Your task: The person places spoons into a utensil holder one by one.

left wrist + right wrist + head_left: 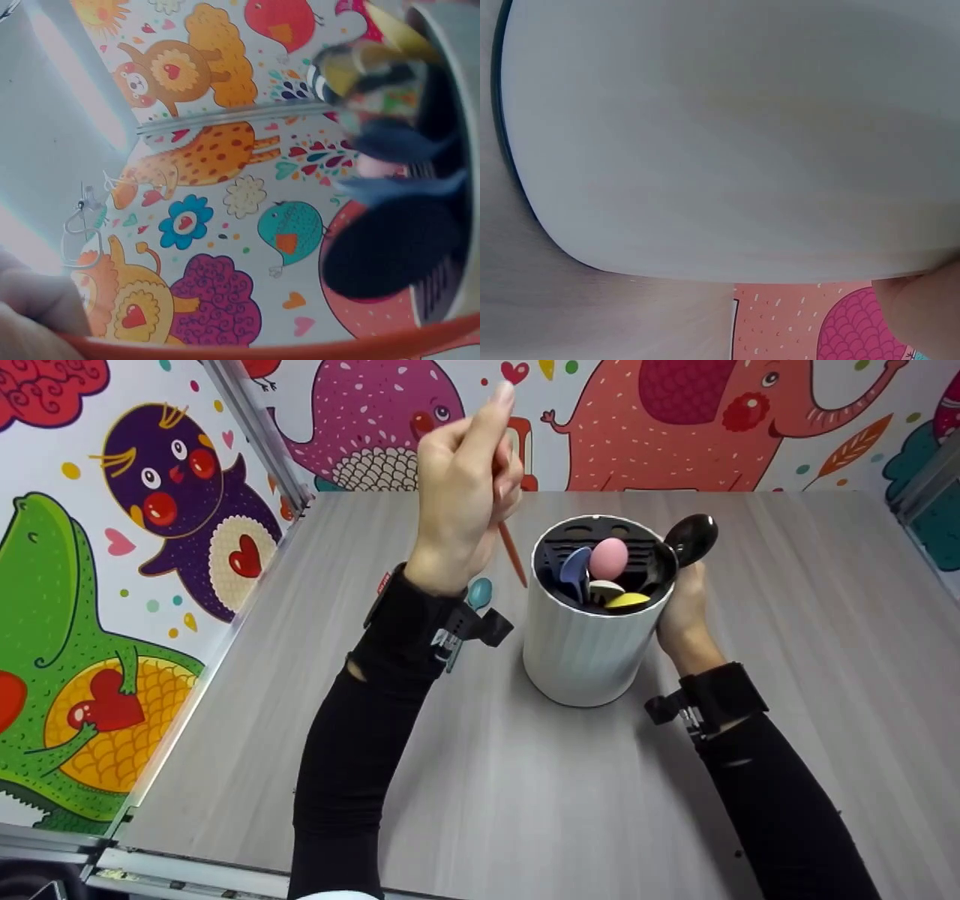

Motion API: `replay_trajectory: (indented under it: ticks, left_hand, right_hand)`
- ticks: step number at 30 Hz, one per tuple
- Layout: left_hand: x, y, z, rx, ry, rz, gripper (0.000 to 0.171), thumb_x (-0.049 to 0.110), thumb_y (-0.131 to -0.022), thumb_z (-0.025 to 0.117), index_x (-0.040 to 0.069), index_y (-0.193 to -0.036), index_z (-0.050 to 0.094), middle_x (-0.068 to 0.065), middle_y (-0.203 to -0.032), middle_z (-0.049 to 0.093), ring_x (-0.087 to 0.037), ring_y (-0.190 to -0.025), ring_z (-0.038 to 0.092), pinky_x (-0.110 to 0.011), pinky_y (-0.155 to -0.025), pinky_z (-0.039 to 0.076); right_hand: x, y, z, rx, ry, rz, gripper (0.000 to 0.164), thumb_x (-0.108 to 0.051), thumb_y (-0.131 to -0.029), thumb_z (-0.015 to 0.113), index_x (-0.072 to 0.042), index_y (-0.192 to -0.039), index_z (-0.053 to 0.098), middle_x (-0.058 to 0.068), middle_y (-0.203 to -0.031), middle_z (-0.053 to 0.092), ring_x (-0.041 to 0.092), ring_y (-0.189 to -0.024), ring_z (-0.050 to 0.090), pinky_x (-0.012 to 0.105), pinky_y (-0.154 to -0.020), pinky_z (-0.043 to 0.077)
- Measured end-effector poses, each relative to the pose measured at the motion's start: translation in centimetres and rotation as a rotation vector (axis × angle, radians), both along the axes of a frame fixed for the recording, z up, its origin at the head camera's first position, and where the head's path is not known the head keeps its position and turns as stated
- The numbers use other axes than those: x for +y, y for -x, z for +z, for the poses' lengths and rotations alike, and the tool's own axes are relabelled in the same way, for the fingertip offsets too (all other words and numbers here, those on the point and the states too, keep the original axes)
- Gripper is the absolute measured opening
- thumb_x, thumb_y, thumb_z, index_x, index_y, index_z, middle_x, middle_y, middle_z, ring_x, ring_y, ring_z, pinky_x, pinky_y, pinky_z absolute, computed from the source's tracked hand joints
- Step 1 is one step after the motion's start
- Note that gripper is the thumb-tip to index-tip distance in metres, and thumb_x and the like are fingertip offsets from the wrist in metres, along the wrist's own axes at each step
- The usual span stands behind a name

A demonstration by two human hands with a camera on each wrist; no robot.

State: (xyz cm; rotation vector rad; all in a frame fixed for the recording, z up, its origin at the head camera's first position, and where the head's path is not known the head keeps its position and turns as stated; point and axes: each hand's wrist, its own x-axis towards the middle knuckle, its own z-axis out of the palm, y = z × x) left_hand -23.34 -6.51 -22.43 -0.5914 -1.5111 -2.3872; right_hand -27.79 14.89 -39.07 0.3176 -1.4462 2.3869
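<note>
My left hand (pixel 469 480) is raised to the left of a white utensil holder (pixel 585 652), gripping a thin orange stick-like utensil (pixel 513 556) that slants down toward the table. In the left wrist view the same orange utensil (pixel 285 346) crosses the bottom; its kind cannot be told. My right hand (pixel 684 611) holds the holder's right side, its fingers mostly hidden behind it. One finger (pixel 922 311) curves against the wall in the right wrist view. Inside the black slotted top stand a pink round-headed utensil (pixel 608 559), a blue one (pixel 575 566), a yellow one (pixel 628 600) and a black spoon (pixel 691 540).
A teal spoon (pixel 479 593) lies on the grey table (pixel 480 810), partly covered by my left wrist. Cartoon-printed walls (pixel 690 427) border the table at the back and left. A metal rail (pixel 195 874) runs along the front left edge.
</note>
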Motion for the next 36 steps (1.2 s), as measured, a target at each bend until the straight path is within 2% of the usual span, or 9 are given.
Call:
replay_trajectory:
  ticks: [7, 14, 18, 26, 31, 36]
  left_hand:
    - [0.7, -0.2, 0.6, 0.024, -0.072, -0.053, 0.048, 0.009, -0.1, 0.039, 0.009, -0.052, 0.04, 0.0, -0.042, 0.033, -0.015, -0.037, 0.018, -0.027, -0.038, 0.014]
    - [1.8, 0.2, -0.1, 0.003, -0.1, -0.077, 0.049, 0.01, -0.1, 0.04, 0.01, -0.051, 0.041, 0.001, -0.041, 0.033, -0.014, -0.036, 0.018, -0.027, -0.036, 0.013]
    - [2.3, 0.6, -1.1, -0.006, -0.094, -0.081, 0.049, 0.01, -0.099, 0.041, 0.012, -0.051, 0.041, 0.003, -0.041, 0.035, -0.012, -0.037, 0.02, -0.026, -0.037, 0.014]
    - [3.4, 1.3, -4.2, -0.046, -0.032, -0.08, 0.049, 0.012, -0.099, 0.043, 0.015, -0.05, 0.043, 0.006, -0.04, 0.036, -0.011, -0.036, 0.022, -0.026, -0.035, 0.017]
    - [4.1, 1.6, -6.0, -0.006, 0.01, -0.098, 0.049, 0.014, -0.097, 0.045, 0.014, -0.048, 0.044, 0.004, -0.04, 0.038, -0.012, -0.035, 0.023, -0.027, -0.035, 0.016]
    - [4.4, 1.4, -6.8, 0.02, 0.022, -0.118, 0.048, 0.015, -0.097, 0.045, 0.013, -0.049, 0.044, 0.003, -0.041, 0.04, -0.012, -0.035, 0.024, -0.026, -0.035, 0.015]
  right_hand:
    - [-0.1, 0.0, 0.1, 0.022, 0.023, 0.014, 0.042, -0.039, -0.096, 0.047, -0.004, -0.09, 0.067, 0.002, -0.082, 0.07, 0.012, -0.076, 0.065, 0.027, -0.076, 0.052]
    - [0.0, 0.0, 0.2, 0.017, 0.033, 0.012, 0.042, -0.039, -0.097, 0.046, -0.003, -0.092, 0.067, 0.002, -0.083, 0.07, 0.012, -0.078, 0.065, 0.028, -0.078, 0.052]
    - [0.0, 0.0, 0.1, 0.002, 0.01, -0.009, 0.041, -0.038, -0.097, 0.045, -0.005, -0.09, 0.067, 0.001, -0.081, 0.069, 0.011, -0.077, 0.064, 0.026, -0.077, 0.051]
    - [-0.1, -0.1, 0.0, -0.015, -0.002, -0.018, 0.041, -0.037, -0.098, 0.041, -0.007, -0.092, 0.068, 0.001, -0.083, 0.07, 0.011, -0.078, 0.065, 0.027, -0.078, 0.052]
    - [0.1, -0.1, -0.1, -0.023, -0.019, -0.022, 0.04, -0.039, -0.098, 0.042, -0.008, -0.09, 0.067, 0.0, -0.081, 0.069, 0.01, -0.077, 0.064, 0.026, -0.076, 0.051]
    - [0.1, 0.0, -0.1, -0.027, -0.035, -0.03, 0.041, -0.04, -0.097, 0.044, -0.008, -0.088, 0.068, -0.001, -0.08, 0.07, 0.01, -0.075, 0.065, 0.025, -0.075, 0.051]
